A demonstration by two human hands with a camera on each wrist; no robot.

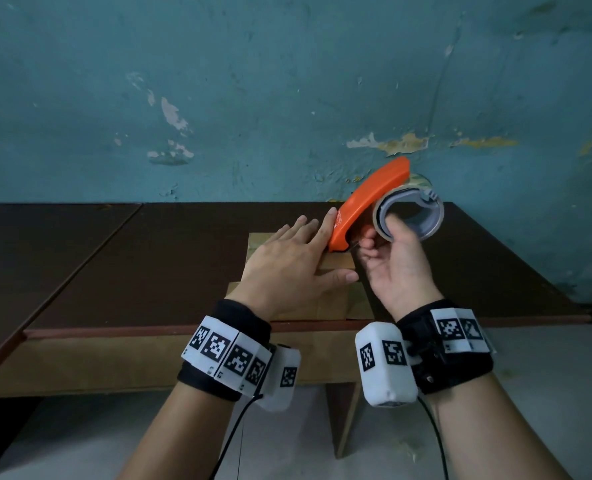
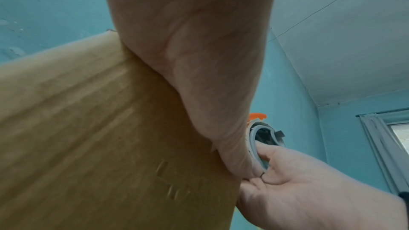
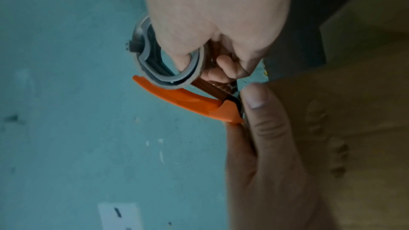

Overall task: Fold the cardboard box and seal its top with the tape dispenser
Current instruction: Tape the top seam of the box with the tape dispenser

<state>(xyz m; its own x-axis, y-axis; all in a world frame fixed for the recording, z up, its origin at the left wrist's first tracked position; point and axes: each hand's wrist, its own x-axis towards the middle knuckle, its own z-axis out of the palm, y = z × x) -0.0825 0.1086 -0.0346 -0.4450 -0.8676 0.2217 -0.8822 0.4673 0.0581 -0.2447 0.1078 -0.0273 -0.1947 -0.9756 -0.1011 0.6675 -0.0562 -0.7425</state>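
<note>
Cardboard box [image 1: 325, 301]: on table [image 1: 149, 258], my left hand [image 1: 287, 268] spread flat on top. Right hand [image 1: 396, 268] grips tape dispenser [image 1: 367, 206] at far edge. Risk: tape possibly unanchored; pulling could skew the strip.

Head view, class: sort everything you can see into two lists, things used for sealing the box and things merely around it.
In use: cardboard box; orange tape dispenser; tape roll; left hand; right hand.
Merely around: dark table; teal wall.
</note>
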